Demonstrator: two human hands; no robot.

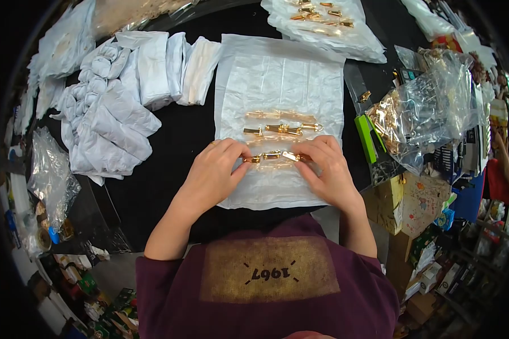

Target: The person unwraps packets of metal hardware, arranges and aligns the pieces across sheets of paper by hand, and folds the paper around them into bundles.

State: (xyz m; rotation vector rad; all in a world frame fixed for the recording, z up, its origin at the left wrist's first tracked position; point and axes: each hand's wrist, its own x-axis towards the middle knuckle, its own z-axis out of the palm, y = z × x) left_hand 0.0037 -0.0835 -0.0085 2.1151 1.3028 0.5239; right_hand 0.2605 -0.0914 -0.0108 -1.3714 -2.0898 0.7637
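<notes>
White tissue paper (283,73) lies flat in front of me on the black table. Across it runs a row of gold metal pieces (288,130) with clear plastic strips above and below. Nearer to me is a second row of gold pieces (271,155). My left hand (218,169) pinches the left end of this nearer row between thumb and fingers. At its right end, my right hand (328,169) has thumb and fingers closed on a gold piece with a bright flat face (290,156). The fingertips partly hide both end pieces.
Folded white paper packets (110,124) are piled at the left. More gold pieces lie on stacked paper (328,34) at the top. On the right are a green stapler-like object (366,138) and a clear plastic bag (435,107). Another plastic bag (54,175) is far left.
</notes>
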